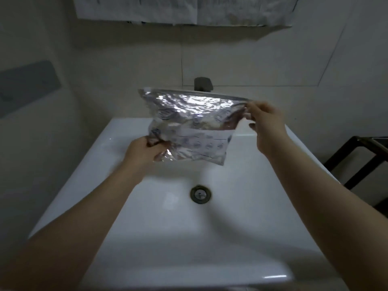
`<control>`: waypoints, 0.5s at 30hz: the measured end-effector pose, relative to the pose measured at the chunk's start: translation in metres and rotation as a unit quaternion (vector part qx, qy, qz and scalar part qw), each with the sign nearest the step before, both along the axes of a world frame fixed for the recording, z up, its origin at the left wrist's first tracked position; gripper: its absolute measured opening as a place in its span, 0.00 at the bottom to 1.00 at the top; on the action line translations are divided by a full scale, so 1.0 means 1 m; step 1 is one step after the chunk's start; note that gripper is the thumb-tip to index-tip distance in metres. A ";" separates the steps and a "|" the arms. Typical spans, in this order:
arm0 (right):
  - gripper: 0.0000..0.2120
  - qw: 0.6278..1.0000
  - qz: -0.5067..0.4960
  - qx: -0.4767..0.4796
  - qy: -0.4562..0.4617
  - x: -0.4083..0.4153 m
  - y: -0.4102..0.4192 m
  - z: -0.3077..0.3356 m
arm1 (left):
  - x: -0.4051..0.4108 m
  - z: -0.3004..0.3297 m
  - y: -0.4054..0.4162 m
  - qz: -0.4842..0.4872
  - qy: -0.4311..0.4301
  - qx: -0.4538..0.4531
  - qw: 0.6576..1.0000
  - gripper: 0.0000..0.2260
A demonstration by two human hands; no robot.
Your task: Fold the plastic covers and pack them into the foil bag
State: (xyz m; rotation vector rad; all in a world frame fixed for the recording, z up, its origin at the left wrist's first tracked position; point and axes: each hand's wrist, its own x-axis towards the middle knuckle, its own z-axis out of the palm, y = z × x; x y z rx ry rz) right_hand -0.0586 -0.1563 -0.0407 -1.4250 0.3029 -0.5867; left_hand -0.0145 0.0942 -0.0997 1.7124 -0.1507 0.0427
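A shiny silver foil bag (195, 114) with a white printed label is held up in the air over a white sink (231, 227). My left hand (144, 151) grips its lower left corner. My right hand (265, 120) pinches the upper right corner at the bag's top edge. The bag looks crumpled and bulges as if something is inside; its contents are hidden. No loose plastic cover shows.
The sink's drain (200, 194) lies below the bag. A dark tap (203, 84) stands behind the bag against the tiled wall. A dark wooden frame (357, 162) stands at the right. Papers (189, 9) hang on the wall above.
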 end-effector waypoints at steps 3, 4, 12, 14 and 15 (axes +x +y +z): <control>0.04 0.986 0.047 -0.156 -0.017 0.016 0.026 0.028 | 0.024 0.020 0.026 0.019 0.002 -0.068 0.997 0.05; 0.05 0.982 0.051 -0.180 -0.029 0.026 0.036 0.036 | 0.035 0.025 0.034 0.011 0.002 -0.074 0.997 0.05; 0.10 0.875 -0.049 -0.480 0.035 0.134 0.075 0.066 | 0.127 0.014 0.063 0.098 -0.071 0.037 0.992 0.03; 0.12 0.847 -0.051 -0.518 0.109 0.157 0.074 0.066 | 0.150 0.004 0.066 0.096 -0.050 0.125 0.986 0.10; 0.13 0.838 -0.049 -0.525 0.141 0.163 0.071 0.068 | 0.157 0.001 0.066 0.091 -0.046 0.178 0.979 0.13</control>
